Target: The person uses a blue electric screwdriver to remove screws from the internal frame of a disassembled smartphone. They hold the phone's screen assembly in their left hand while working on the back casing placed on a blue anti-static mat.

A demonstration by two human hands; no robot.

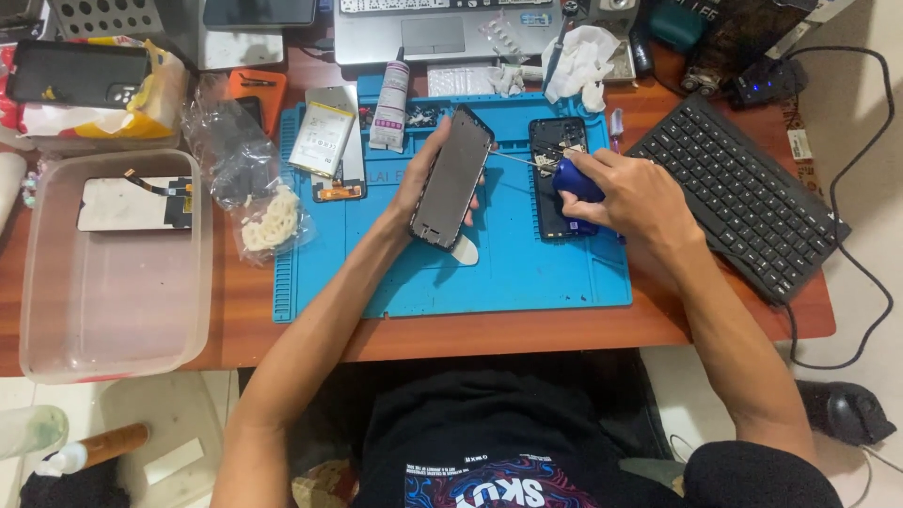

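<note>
Brown wooden desk, crowded along the back, with a blue silicone work mat at centre. Left hand over the mat's middle, fingers clamped on a dark grey phone frame tilted up on its long edge above a small white pick. Right hand just beside, closed around a blue-handled screwdriver, thin shaft pointing left over an opened black phone body lying flat on the mat. Bare mat in front of both hands, down to its near edge. To the right, a black keyboard angled, almost touching the mat's right edge. To the left, a clear plastic tub overhanging the desk's front edge, clear plastic bags between tub and mat. White glue tube and flat battery at the mat's far left corner.
</note>
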